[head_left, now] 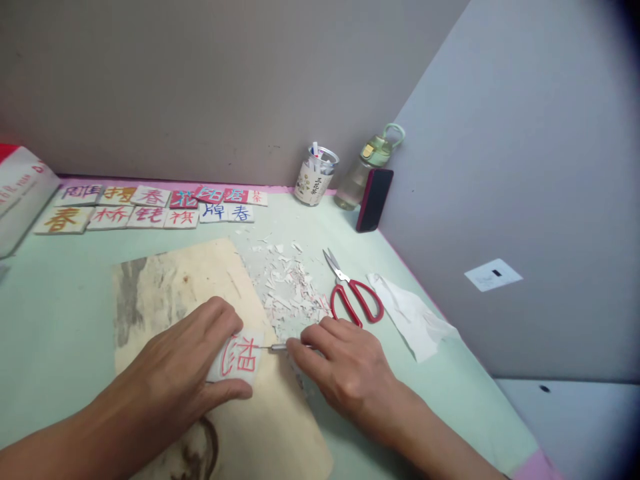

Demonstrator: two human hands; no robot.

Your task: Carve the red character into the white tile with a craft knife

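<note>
My left hand (193, 363) lies on a small white paper piece (239, 359) with a red character on it, fingers and thumb pinning it to a worn beige board (200, 273). My right hand (345, 363) is closed in a pinch on a thin metal-tipped craft knife (277, 347). The knife's tip touches the right side of the red character. A heap of white paper scraps (285, 283) lies just beyond the knife.
Red-handled scissors (353, 293) and a crumpled tissue (413, 317) lie to the right. Rows of cut character cards (150, 207) line the back edge. A jar of pens (315, 175), a bottle (365, 170) and a phone (374, 199) stand by the grey corner walls.
</note>
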